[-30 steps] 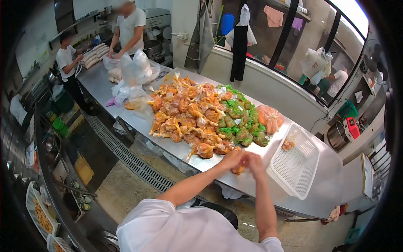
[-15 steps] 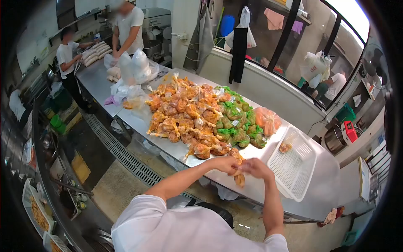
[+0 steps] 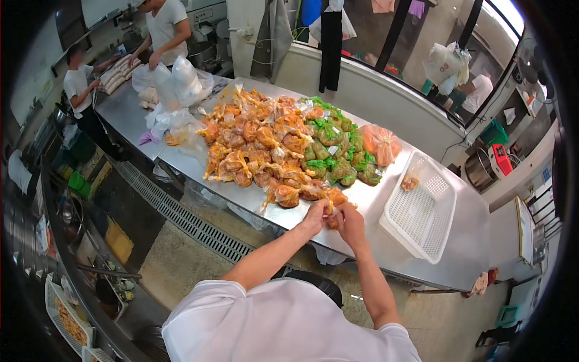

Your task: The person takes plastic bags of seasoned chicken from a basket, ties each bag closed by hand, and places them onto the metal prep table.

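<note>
My left hand (image 3: 316, 218) and my right hand (image 3: 351, 227) meet at the table's near edge, fingers closed on a small clear plastic bag of orange-brown food (image 3: 332, 224). The bag is partly hidden by my fingers. Right beyond my hands begins a large heap of similar knotted orange bags (image 3: 256, 145). Beside that heap lie green-tinted bags (image 3: 341, 154), some with white labels. A bigger pinkish-orange bag (image 3: 382, 145) sits at their right. To the right of my hands, a white perforated basket (image 3: 416, 208) holds one small orange-brown bag (image 3: 409, 183).
Everything rests on a long steel table (image 3: 470, 259). At its far left end, two people in white shirts handle long pale packs (image 3: 119, 73), near clear plastic bags (image 3: 175, 84). A floor drain grate (image 3: 181, 208) runs along the left. Food trays (image 3: 69, 317) stand at lower left.
My hands have come closer together around the bag, which hung lower before. The view has shifted, so the table appears slightly higher and further left.
</note>
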Motion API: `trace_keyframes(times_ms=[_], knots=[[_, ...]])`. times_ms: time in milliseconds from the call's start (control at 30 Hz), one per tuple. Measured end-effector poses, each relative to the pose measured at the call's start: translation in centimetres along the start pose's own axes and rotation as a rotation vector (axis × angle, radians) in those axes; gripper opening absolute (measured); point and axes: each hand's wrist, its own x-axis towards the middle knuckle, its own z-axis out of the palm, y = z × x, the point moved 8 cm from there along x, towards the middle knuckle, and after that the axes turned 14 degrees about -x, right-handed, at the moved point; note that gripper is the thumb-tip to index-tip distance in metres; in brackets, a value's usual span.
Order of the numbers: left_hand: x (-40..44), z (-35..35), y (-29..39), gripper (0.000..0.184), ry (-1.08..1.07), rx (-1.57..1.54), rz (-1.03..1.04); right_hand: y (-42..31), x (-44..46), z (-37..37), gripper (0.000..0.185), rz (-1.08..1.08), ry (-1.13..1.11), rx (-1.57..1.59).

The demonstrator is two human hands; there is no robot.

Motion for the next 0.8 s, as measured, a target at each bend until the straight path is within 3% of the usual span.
trace_keyframes(times_ms=[67,200,300,433,500,533,600,667,700,767,800], knots=[[-1.5,0.8,2.0,0.016,0.102,0.119,0.170,-1.4,0.0,-0.5,0.011,0.076,0.069,0.056],[-4.7,4.6,4.0,0.023,-0.010,0.361,0.162,-1.3,-0.3,0.3,0.013,0.110,0.145,0.045],[-4.7,3.8,3.7,0.031,-0.021,0.491,0.081,-1.4,0.3,0.5,0.015,0.096,0.109,0.033],[-4.6,2.8,4.8,0.027,0.005,0.703,0.254,-1.8,0.8,1.2,0.008,-0.029,-0.041,-0.091],[-6.9,4.0,7.1,0.022,0.110,1.018,0.524,-2.3,1.5,0.8,0.008,-0.058,-0.054,-0.007],[-8.2,4.9,8.3,0.019,0.163,1.245,0.813,-2.1,1.9,0.8,0.008,-0.076,-0.058,0.006],[-10.2,6.9,8.3,0.027,0.023,1.313,1.165,-1.6,2.5,0.6,0.009,-0.083,-0.054,0.017],[-7.9,5.9,4.9,0.035,-0.282,0.997,0.715,-1.8,3.8,-0.7,0.009,0.080,-0.204,0.281],[-8.0,6.1,4.4,0.035,-0.261,1.058,0.617,-1.6,4.0,-0.7,0.009,0.166,-0.282,0.407],[-9.2,8.3,4.6,0.033,-0.221,1.176,0.423,-0.7,4.5,-1.3,0.011,0.125,-0.222,0.463],[-9.9,9.9,6.3,0.032,-0.121,1.318,0.578,-0.1,4.6,-1.9,0.012,0.129,-0.216,0.479]])
